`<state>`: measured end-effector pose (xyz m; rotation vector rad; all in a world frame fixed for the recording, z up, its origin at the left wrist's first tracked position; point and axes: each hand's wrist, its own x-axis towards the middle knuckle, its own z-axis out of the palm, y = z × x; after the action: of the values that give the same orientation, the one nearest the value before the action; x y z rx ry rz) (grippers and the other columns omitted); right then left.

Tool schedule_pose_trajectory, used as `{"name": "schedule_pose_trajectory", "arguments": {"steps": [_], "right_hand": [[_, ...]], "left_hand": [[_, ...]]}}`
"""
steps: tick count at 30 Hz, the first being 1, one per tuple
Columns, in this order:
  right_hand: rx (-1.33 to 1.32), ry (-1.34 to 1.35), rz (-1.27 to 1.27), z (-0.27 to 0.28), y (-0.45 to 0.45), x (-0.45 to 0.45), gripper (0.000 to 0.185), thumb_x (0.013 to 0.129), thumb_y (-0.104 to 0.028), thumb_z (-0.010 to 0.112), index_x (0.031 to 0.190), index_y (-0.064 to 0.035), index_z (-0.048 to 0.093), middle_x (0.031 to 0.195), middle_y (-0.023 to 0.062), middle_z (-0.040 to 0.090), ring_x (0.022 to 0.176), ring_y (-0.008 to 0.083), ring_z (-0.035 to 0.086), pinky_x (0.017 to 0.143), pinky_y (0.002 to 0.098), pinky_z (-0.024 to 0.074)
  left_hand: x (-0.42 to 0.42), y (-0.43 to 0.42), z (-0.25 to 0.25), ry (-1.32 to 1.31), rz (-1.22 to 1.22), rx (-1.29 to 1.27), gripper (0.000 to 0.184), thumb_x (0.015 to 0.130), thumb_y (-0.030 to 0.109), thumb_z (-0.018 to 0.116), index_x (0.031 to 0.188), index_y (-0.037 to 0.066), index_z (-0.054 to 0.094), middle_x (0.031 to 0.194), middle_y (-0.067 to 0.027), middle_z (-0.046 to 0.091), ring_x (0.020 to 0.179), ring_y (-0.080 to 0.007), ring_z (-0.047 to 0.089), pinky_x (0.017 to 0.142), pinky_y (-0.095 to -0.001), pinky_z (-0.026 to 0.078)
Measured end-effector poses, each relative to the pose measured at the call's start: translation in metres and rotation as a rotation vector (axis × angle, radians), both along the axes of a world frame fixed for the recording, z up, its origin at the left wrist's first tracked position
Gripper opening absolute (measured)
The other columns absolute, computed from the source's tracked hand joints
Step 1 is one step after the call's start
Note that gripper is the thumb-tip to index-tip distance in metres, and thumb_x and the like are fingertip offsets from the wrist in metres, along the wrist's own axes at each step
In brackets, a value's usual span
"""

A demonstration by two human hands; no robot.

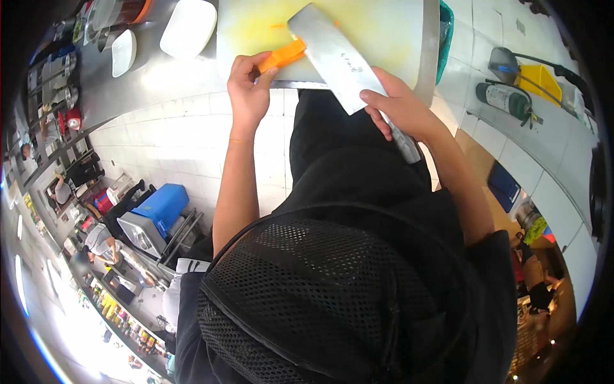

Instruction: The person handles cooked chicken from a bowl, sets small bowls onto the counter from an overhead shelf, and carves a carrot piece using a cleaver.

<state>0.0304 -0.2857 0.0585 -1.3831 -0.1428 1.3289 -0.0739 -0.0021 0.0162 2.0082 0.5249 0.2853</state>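
Note:
My left hand [248,93] pinches an orange carrot piece [284,55] between thumb and fingers, over the near edge of the cutting board [384,29]. In my right hand [404,105] is a broad-bladed cleaver [336,64], its handle running back toward my body. My thumb lies along the flat of the blade, near the handle. The far part of the blade meets or overlaps the right end of the carrot piece; whether it cuts into it I cannot tell. Small orange bits and yellow stains show on the white board.
Two white dishes [188,29] stand on the steel counter [160,77] left of the board. A green bag or liner [446,41] hangs at the board's right. A fire extinguisher [505,98] is farther right; a blue bin [163,208] and other people are at left.

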Motion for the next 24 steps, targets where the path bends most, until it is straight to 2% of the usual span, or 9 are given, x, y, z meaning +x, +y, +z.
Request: {"name": "schedule_pose_trajectory", "arguments": {"steps": [2, 3, 5, 9, 14, 22, 23, 24], "right_hand": [[-0.007, -0.012, -0.064, 0.008, -0.008, 0.005, 0.043, 0.104, -0.018, 0.055, 0.142, -0.0003, 0.045, 0.074, 0.0035, 0.052, 0.049, 0.0120, 0.052, 0.042, 0.0300, 0.0453], [-0.002, -0.015, -0.102, 0.012, -0.011, 0.008, 0.044, 0.103, -0.017, 0.055, 0.143, -0.0018, 0.045, 0.072, 0.0029, 0.052, 0.048, 0.0110, 0.049, 0.042, 0.0288, 0.0448], [0.009, -0.044, -0.136, 0.021, -0.017, 0.017, 0.044, 0.103, -0.016, 0.055, 0.144, -0.0033, 0.045, 0.071, 0.0023, 0.051, 0.047, 0.0100, 0.047, 0.042, 0.0277, 0.0442], [-0.038, -0.178, -0.106, 0.033, -0.017, 0.023, 0.050, 0.097, -0.009, 0.057, 0.144, -0.0015, 0.045, 0.072, 0.0037, 0.054, 0.050, 0.0110, 0.052, 0.044, 0.0290, 0.0461], [-0.089, -0.302, -0.061, 0.033, -0.013, 0.023, 0.037, 0.096, -0.004, 0.058, 0.132, 0.0002, 0.052, 0.073, 0.0037, 0.056, 0.050, 0.0092, 0.052, 0.045, 0.0274, 0.0460], [-0.125, -0.386, -0.025, 0.025, -0.010, 0.039, 0.031, 0.098, -0.004, 0.059, 0.128, 0.0018, 0.052, 0.063, 0.0013, 0.052, 0.048, 0.0099, 0.051, 0.045, 0.0285, 0.0457], [-0.126, -0.360, -0.016, 0.026, -0.011, 0.040, 0.030, 0.097, -0.004, 0.059, 0.126, 0.0009, 0.053, 0.080, 0.0043, 0.058, 0.051, 0.0100, 0.052, 0.045, 0.0285, 0.0455], [-0.127, -0.369, 0.006, 0.027, -0.010, 0.042, 0.030, 0.097, -0.004, 0.059, 0.126, 0.0009, 0.053, 0.080, 0.0043, 0.058, 0.051, 0.0100, 0.052, 0.045, 0.0285, 0.0455]], "left_hand": [[-0.002, 0.003, -0.006, -0.040, 0.076, -0.216, 0.030, 0.089, -0.005, 0.075, 0.119, -0.003, 0.071, 0.101, -0.0023, 0.064, 0.090, -0.0129, 0.061, 0.086, -0.0266, 0.051], [-0.003, 0.004, -0.006, -0.053, 0.078, -0.218, 0.030, 0.089, -0.005, 0.075, 0.119, -0.003, 0.071, 0.101, -0.0023, 0.064, 0.090, -0.0129, 0.061, 0.086, -0.0266, 0.051], [-0.001, 0.007, -0.006, -0.108, 0.181, -0.441, 0.032, 0.092, -0.004, 0.072, 0.123, -0.005, 0.068, 0.107, -0.0049, 0.069, 0.096, -0.0126, 0.062, 0.089, -0.0268, 0.051], [0.006, 0.010, 0.000, -0.179, 0.270, -0.569, 0.030, 0.094, -0.002, 0.070, 0.124, -0.009, 0.066, 0.112, -0.0109, 0.071, 0.097, -0.0145, 0.065, 0.091, -0.0287, 0.053], [0.014, 0.012, 0.008, -0.192, 0.307, -0.592, 0.028, 0.095, 0.002, 0.071, 0.121, -0.007, 0.068, 0.096, -0.0069, 0.070, 0.086, -0.0144, 0.067, 0.084, -0.0279, 0.054], [0.018, 0.012, 0.011, -0.284, 0.344, -0.657, 0.021, 0.095, 0.008, 0.075, 0.111, -0.005, 0.070, 0.094, -0.0072, 0.071, 0.082, -0.0148, 0.068, 0.080, -0.0288, 0.057], [0.018, 0.013, 0.009, -0.277, 0.364, -0.655, 0.020, 0.095, 0.008, 0.075, 0.109, -0.005, 0.070, 0.094, -0.0076, 0.072, 0.081, -0.0142, 0.068, 0.079, -0.0288, 0.057], [0.016, 0.014, 0.007, -0.291, 0.382, -0.659, 0.020, 0.095, 0.008, 0.075, 0.109, -0.005, 0.070, 0.094, -0.0076, 0.072, 0.081, -0.0142, 0.068, 0.079, -0.0288, 0.057]]}}
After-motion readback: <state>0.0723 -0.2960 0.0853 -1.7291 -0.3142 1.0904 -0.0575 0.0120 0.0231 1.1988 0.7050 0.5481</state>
